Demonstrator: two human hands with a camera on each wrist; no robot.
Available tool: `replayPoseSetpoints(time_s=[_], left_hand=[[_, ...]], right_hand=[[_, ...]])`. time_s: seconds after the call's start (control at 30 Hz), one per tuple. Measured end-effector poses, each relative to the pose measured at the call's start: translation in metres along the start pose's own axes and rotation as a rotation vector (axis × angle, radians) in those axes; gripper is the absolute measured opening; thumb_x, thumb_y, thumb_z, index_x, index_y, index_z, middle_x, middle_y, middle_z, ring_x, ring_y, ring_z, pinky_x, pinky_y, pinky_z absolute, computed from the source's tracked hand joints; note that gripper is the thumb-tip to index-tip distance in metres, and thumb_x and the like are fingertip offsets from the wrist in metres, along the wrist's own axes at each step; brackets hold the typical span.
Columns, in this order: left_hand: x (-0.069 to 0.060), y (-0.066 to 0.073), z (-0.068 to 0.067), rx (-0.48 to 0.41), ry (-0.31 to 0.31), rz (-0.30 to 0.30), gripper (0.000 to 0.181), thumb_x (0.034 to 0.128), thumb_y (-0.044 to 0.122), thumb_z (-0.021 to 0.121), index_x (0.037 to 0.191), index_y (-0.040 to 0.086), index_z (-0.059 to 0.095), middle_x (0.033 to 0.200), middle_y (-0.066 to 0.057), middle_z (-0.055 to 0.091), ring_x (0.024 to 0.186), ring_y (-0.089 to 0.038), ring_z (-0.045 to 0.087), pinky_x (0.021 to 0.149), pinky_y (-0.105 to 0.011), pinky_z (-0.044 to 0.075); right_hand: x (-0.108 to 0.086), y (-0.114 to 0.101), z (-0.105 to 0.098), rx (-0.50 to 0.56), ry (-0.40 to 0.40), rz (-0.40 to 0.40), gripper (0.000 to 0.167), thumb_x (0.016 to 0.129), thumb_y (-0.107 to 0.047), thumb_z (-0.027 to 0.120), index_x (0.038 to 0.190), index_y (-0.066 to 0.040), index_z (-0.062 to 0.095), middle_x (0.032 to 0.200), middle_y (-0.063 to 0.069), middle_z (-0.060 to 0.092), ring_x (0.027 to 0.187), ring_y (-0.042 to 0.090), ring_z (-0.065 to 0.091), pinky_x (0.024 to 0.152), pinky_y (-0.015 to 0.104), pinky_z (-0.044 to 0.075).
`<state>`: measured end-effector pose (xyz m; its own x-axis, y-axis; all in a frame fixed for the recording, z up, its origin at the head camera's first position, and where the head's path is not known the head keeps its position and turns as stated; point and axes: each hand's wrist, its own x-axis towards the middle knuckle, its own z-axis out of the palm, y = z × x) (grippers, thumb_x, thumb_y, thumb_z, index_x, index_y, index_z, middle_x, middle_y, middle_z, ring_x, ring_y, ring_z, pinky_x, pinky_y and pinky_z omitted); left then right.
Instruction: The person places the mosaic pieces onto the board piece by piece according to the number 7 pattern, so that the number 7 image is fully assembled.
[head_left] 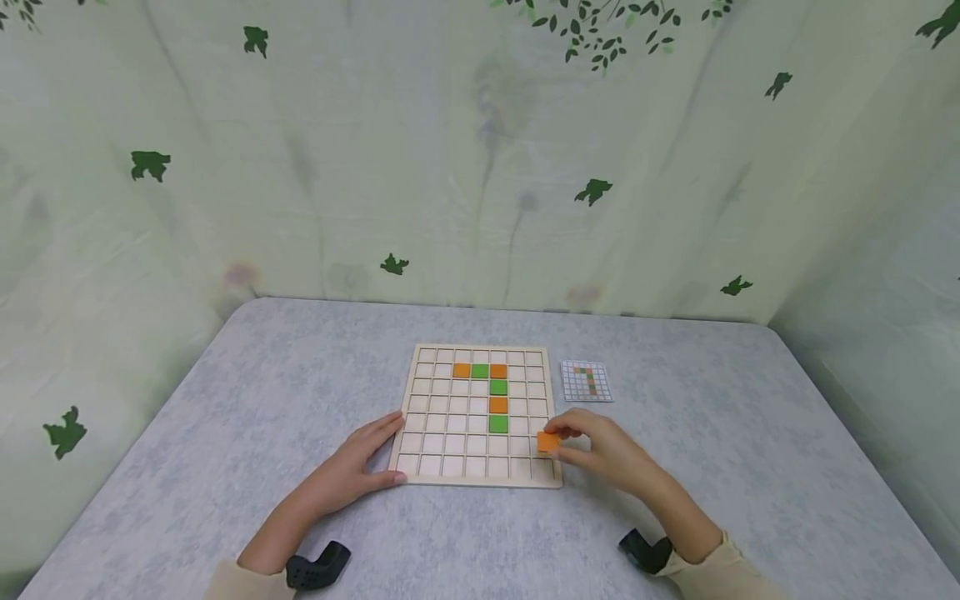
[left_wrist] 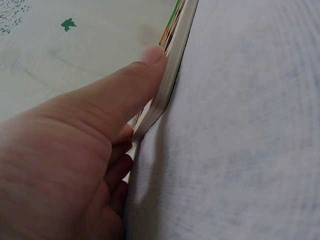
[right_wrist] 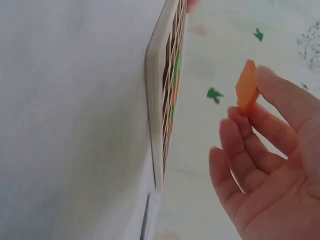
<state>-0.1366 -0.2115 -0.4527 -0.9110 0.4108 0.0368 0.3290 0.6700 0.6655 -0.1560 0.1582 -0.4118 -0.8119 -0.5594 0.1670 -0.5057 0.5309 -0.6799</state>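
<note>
A wooden grid board (head_left: 442, 444) lies flat on the table. Several orange and green square tiles sit in its cells: an orange, green (head_left: 480, 371), orange run near the top, with more tiles alternating downward from its right end. My left hand (head_left: 348, 462) touches the board's left side, fingertips on the edge and thumb by the near corner. Between thumb and fingers, my right hand (head_left: 603, 450) pinches an orange square tile (right_wrist: 247, 86). That tile is held above the board's lower right part, tilted in the right wrist view, apart from the surface.
Right of the board lies a small pattern card (head_left: 587, 381) with a printed grid and coloured squares. Black wrist devices sit at the left wrist (head_left: 318, 567) and right wrist (head_left: 645, 552). A pale printed curtain (head_left: 450, 167) stands behind the grey table (head_left: 300, 367).
</note>
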Motion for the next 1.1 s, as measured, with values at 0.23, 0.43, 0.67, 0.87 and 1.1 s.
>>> replayPoseSetpoints(time_s=[0.23,0.43,0.67,0.87,1.1], left_hand=[[0.0,-0.001,-0.001,-0.009,-0.002,0.003,0.084,0.0771,0.045,0.065,0.14,0.004,0.029,0.145,-0.012,0.023,0.131,-0.034,0.019,0.101,-0.053,0.02],[0.0,-0.003,0.0,-0.002,-0.005,0.007,0.084,0.0768,0.047,0.065,0.14,0.005,0.029,0.145,-0.011,0.023,0.131,-0.033,0.019,0.101,-0.052,0.02],[0.0,-0.005,0.001,0.001,-0.002,0.008,0.085,0.0762,0.048,0.064,0.141,0.005,0.029,0.146,-0.01,0.023,0.131,-0.033,0.019,0.101,-0.052,0.021],[-0.001,-0.004,0.001,0.001,-0.012,0.002,0.085,0.0767,0.049,0.064,0.141,0.006,0.029,0.146,-0.01,0.022,0.131,-0.033,0.019,0.101,-0.052,0.021],[-0.002,-0.004,0.001,-0.016,-0.016,0.005,0.084,0.0774,0.047,0.064,0.141,0.005,0.029,0.146,-0.011,0.022,0.131,-0.034,0.018,0.101,-0.053,0.02]], right_hand=[[0.027,-0.008,0.027,0.054,0.06,-0.037,0.024,0.081,-0.018,0.068,0.104,-0.009,0.065,0.097,-0.004,0.059,0.086,0.018,0.056,0.075,0.031,0.049],[0.037,-0.004,0.051,0.072,0.031,0.012,0.024,0.081,-0.02,0.068,0.102,-0.009,0.063,0.095,-0.005,0.057,0.086,0.011,0.053,0.075,0.024,0.047],[0.036,-0.005,0.06,0.061,0.055,0.04,0.019,0.08,-0.015,0.069,0.098,-0.011,0.064,0.095,-0.005,0.054,0.084,0.01,0.049,0.072,0.024,0.043],[0.037,-0.006,0.065,0.053,0.073,0.056,0.018,0.079,-0.016,0.07,0.096,-0.011,0.066,0.094,-0.005,0.053,0.085,0.01,0.048,0.071,0.024,0.042],[0.036,-0.011,0.062,0.035,0.045,0.096,0.025,0.082,-0.017,0.068,0.105,-0.008,0.064,0.098,-0.002,0.054,0.09,0.012,0.05,0.077,0.028,0.044]])
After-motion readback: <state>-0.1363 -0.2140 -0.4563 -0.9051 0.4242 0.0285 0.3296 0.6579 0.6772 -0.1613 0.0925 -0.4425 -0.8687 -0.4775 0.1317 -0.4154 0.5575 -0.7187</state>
